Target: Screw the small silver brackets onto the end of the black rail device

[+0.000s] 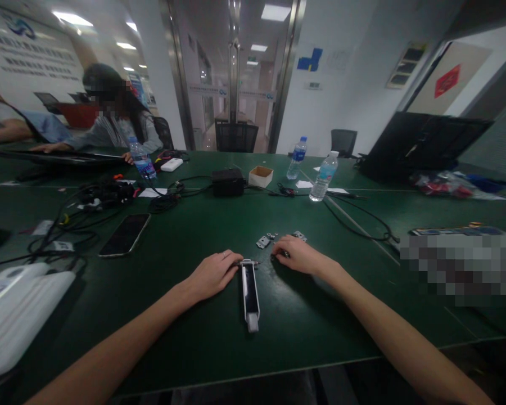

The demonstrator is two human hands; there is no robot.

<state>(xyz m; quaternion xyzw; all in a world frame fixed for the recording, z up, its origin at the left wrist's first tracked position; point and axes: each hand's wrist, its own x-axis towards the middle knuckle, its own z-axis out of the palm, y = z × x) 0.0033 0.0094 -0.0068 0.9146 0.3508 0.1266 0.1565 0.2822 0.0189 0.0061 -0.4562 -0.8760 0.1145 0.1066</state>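
Note:
A long, narrow white device with a dark face [250, 289] lies on the green table, its pale cap end towards me. A thin metal rod crosses its far end. My left hand [218, 272] is closed, its fingertips gripping the device at that far end by the rod. To the right, my right hand [297, 255] rests low over the table with its fingers curled together; whatever they hold is too small to make out. Small metal plates [263, 242] and tiny loose bits lie just beyond it. Another plate [299, 235] is partly hidden behind that hand.
A phone [125, 234] and tangled cables [105, 193] lie left. Beyond the hands stand a black box [228, 183], a small open carton [260, 177] and water bottles [324, 177]. White cases [21, 315] sit near left. A person [118, 112] sits across the table.

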